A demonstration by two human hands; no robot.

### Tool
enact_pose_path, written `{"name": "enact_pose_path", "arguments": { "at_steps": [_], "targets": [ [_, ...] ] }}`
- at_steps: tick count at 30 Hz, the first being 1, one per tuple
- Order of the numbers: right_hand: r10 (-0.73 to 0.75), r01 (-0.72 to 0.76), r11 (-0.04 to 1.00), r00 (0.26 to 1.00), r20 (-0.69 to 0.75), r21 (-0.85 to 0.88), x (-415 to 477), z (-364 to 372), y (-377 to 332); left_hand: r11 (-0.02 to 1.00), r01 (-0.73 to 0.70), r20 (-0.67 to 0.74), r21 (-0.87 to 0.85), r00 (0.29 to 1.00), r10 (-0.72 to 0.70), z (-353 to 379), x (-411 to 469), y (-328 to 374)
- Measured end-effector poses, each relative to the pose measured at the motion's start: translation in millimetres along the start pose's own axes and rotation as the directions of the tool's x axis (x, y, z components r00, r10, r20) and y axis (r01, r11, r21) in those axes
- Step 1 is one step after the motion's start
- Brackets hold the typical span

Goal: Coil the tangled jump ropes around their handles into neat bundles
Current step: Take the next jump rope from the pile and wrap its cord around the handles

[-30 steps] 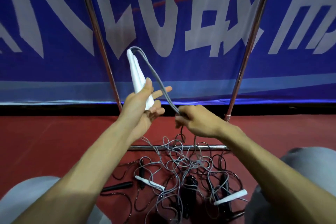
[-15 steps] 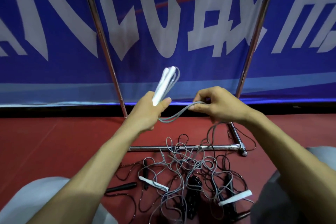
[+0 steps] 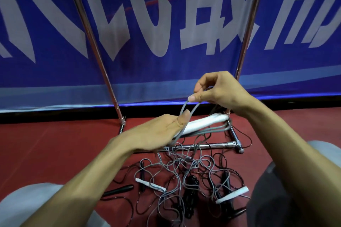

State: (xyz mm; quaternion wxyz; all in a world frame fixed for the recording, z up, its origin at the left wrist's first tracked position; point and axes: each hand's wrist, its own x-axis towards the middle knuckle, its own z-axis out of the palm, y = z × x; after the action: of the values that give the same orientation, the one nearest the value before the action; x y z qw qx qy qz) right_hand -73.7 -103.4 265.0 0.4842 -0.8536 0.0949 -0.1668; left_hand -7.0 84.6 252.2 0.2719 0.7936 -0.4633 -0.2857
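Grey rope pinched by hands, white handles, banner lettering unreadable

**Handles tipped flat, rope lifted over**

I've swung the white handles in my left hand from upright to lying sideways, pointing right. My right hand has risen, drawing the grey rope up into a loop above them.
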Motion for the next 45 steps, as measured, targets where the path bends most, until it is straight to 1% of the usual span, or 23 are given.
{"name": "enact_pose_path", "arguments": {
  "at_steps": [4, 6, 8, 10, 11, 13, 15, 18, 19, 21, 23, 24, 25, 27, 29, 30, 32, 34, 36, 38, 40, 42, 45],
  "targets": [
    [0.055, -0.056, 0.985, 0.998, 0.013, 0.162, 2.0, 3.5, 0.3, 0.982, 0.029, -0.023, -0.186, 0.999, -0.034, -3.3, -2.0, -0.4],
    [0.080, -0.087, 0.964, 0.996, 0.035, 0.252, 3.5, 4.1, 2.5, 0.965, 0.028, -0.071, -0.261, 0.996, -0.048, -6.3, -0.9, -5.4],
    [0.059, -0.075, 0.960, 0.996, 0.069, 0.271, 3.6, 4.7, 7.2, 0.938, 0.001, -0.136, -0.348, 0.989, -0.051, -8.2, 0.8, -8.3],
    [-0.004, -0.016, 0.980, 0.995, 0.095, 0.201, 3.2, 8.8, 10.6, 0.891, -0.030, -0.206, -0.454, 0.976, -0.073, -10.4, 2.8, -10.2],
    [-0.006, -0.012, 0.985, 0.995, 0.104, 0.173, 3.6, 11.8, 12.6, 0.863, -0.040, -0.249, -0.503, 0.963, -0.100, -12.1, 4.3, -11.8],
    [0.050, -0.065, 0.992, 0.990, 0.133, 0.111, 3.8, 17.2, 13.7, 0.813, -0.068, -0.334, -0.579, 0.929, -0.161, -16.9, 7.7, -18.1],
    [0.082, -0.091, 0.995, 0.974, 0.213, 0.031, 3.1, 22.3, 13.0, 0.775, -0.092, -0.402, -0.625, 0.889, -0.219, -22.4, 10.7, -24.3],
    [0.132, -0.070, 0.977, 0.940, 0.314, -0.200, 1.1, 28.1, 12.6, 0.761, -0.094, -0.458, -0.641, 0.843, -0.282, -28.8, 13.2, -32.2],
    [0.153, -0.055, 0.959, 0.925, 0.347, -0.277, 0.5, 29.5, 13.2, 0.774, -0.087, -0.459, -0.627, 0.844, -0.276, -29.5, 12.5, -34.5],
    [0.190, -0.022, 0.930, 0.884, 0.427, -0.367, -0.5, 32.2, 15.7, 0.852, -0.056, -0.461, -0.520, 0.858, -0.225, -29.7, 9.8, -37.9],
    [0.195, -0.004, 0.933, 0.846, 0.496, -0.360, -3.1, 34.2, 14.9, 0.944, 0.035, -0.454, -0.329, 0.871, -0.191, -28.6, 6.9, -40.6],
    [0.186, 0.005, 0.939, 0.833, 0.521, -0.345, -4.7, 34.4, 12.8, 0.970, 0.102, -0.452, -0.218, 0.871, -0.193, -28.0, 6.3, -41.2],
    [0.171, 0.016, 0.946, 0.822, 0.543, -0.323, -6.4, 34.9, 9.6, 0.979, 0.179, -0.468, -0.094, 0.860, -0.202, -27.1, 6.6, -41.7],
    [0.133, 0.048, 0.957, 0.805, 0.579, -0.287, -9.9, 35.8, 1.0, 0.943, 0.312, -0.522, 0.116, 0.827, -0.210, -26.5, 6.8, -43.2],
    [0.105, 0.092, 0.952, 0.799, 0.592, -0.293, -13.1, 34.0, -6.8, 0.911, 0.342, -0.560, 0.232, 0.812, -0.162, -24.1, 8.9, -45.4],
    [0.090, 0.114, 0.946, 0.808, 0.582, -0.304, -14.0, 32.5, -9.3, 0.897, 0.340, -0.564, 0.281, 0.815, -0.132, -22.1, 10.5, -46.5],
    [0.041, 0.139, 0.939, 0.863, 0.503, -0.315, -13.6, 28.1, -11.2, 0.867, 0.333, -0.545, 0.372, 0.834, -0.086, -17.4, 13.2, -47.0],
    [-0.046, 0.172, 0.930, 0.932, 0.360, -0.326, -10.4, 22.6, -9.0, 0.834, 0.334, -0.522, 0.440, 0.851, -0.066, -13.7, 15.3, -45.7],
    [-0.106, 0.180, 0.923, 0.968, 0.225, -0.339, -7.6, 17.8, -6.4, 0.798, 0.335, -0.493, 0.501, 0.868, -0.054, -11.0, 16.4, -43.9],
    [-0.112, 0.147, 0.927, 0.986, 0.122, -0.345, -6.5, 14.6, -5.2, 0.772, 0.302, -0.450, 0.560, 0.893, -0.023, -9.0, 16.6, -42.8],
    [-0.097, 0.109, 0.926, 0.994, 0.052, -0.362, -6.4, 13.5, -4.0, 0.776, 0.252, -0.401, 0.578, 0.916, 0.001, -6.2, 17.0, -41.4],
    [-0.073, 0.067, 0.923, 0.997, -0.003, -0.379, -6.3, 13.2, -4.4, 0.812, 0.197, -0.367, 0.549, 0.930, 0.023, -2.8, 17.4, -39.1],
    [-0.032, 0.014, 0.941, 0.998, -0.046, -0.339, -5.1, 11.9, -6.3, 0.868, 0.121, -0.339, 0.482, 0.939, 0.058, 0.6, 17.7, -37.5]
  ]
}}
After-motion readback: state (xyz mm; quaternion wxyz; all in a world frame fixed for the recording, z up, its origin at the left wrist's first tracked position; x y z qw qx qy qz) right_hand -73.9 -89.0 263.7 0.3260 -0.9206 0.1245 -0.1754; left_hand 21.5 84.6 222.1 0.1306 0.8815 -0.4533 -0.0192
